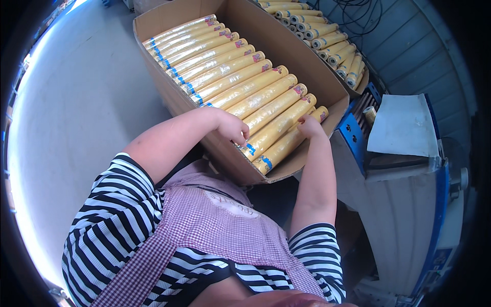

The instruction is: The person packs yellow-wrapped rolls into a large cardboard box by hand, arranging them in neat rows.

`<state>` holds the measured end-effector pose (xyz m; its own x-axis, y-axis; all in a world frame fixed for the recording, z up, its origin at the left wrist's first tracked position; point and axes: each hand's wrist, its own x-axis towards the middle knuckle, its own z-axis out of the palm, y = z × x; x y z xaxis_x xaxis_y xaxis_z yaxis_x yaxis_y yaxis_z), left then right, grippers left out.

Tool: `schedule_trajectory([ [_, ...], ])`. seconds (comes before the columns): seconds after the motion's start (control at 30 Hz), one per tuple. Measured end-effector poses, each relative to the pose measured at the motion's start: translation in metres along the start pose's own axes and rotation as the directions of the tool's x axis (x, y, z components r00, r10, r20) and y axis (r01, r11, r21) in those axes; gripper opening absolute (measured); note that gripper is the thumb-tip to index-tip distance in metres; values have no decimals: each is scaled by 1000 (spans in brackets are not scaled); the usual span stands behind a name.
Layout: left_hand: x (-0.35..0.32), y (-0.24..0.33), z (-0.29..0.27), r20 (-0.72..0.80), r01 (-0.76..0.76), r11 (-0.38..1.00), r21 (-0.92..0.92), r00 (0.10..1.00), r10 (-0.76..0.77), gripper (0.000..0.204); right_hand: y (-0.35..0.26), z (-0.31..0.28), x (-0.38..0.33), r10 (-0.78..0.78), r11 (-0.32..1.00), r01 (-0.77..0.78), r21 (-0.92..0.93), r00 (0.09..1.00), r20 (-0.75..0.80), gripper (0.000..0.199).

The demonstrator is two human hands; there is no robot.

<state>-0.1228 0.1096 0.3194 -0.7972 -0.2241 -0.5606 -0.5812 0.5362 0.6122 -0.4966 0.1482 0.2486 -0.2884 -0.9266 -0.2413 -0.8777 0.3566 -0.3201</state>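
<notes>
Yellow plastic-wrapped rolls (pixel 228 71) with blue markings at their near ends lie side by side in a large cardboard box (pixel 179 100). My left hand (pixel 232 128) is closed at the near end of a yellow roll (pixel 279 128) close to the box's right side, its fingertips partly hidden. Toward the far end of that roll my right hand (pixel 310 126) is closed, with bent fingers between it and the outermost roll (pixel 286 148). Both hands touch the rolls, which rest in the row.
Behind the box, more yellow rolls (pixel 327 41) with open tube ends are piled in another carton. On the right stands a grey and blue machine (pixel 404 204) with a pale sheet (pixel 401 124) on top. Dark cables (pixel 360 15) hang by the panelled wall.
</notes>
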Motion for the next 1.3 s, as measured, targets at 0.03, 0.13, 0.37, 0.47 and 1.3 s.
schedule_trajectory([
  [0.03,3,0,-1,3,-13,1000,5,1000,13,60,1,0,-2,14,999,-15,35,1000,20,39],
  [0.13,-7,6,2,-63,32,996,84,998,-27,60,-22,-3,-8,-32,999,32,-25,999,18,45],
  [0.37,-21,25,5,-154,121,976,180,984,-94,58,2,-106,7,-179,976,215,26,866,-466,62],
  [0.47,-22,27,0,-137,109,978,178,987,-85,57,86,-166,31,-57,991,-32,-130,776,-629,67],
  [1.3,-20,-3,27,-443,-175,961,214,860,255,45,-241,-45,136,-796,526,617,-586,599,-84,48],
])
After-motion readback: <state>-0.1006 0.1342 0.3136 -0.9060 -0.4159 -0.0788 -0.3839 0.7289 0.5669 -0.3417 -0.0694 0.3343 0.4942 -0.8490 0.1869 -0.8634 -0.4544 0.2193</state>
